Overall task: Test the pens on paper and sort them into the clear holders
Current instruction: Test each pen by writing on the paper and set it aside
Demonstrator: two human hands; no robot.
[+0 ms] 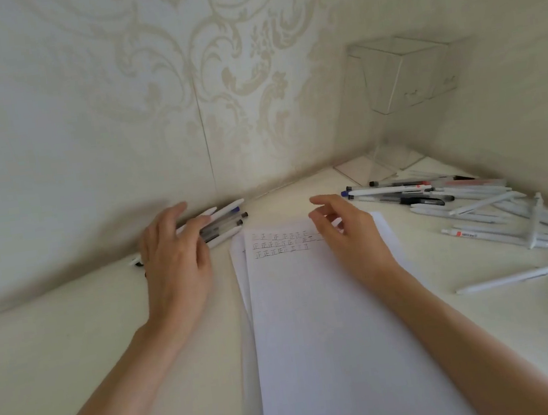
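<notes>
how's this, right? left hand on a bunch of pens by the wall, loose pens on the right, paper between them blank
Not blank: the head view shows three short rows of written marks at the top of the paper. The rest holds: left hand on the bunch of pens by the wall, loose pens on the right.

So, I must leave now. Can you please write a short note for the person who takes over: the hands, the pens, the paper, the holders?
Left hand: open, fingers lying on a small bundle of pens by the wall.
Right hand: open, holds nothing, over the top of the paper.
Done: three rows of test marks on the paper.
Big pile of pens lies on the right, with two loose pens nearer.
Clear holder stands in the far right corner; no pens show in it.
Left: probably test the pile, then sort all the pens into the holder.
</notes>
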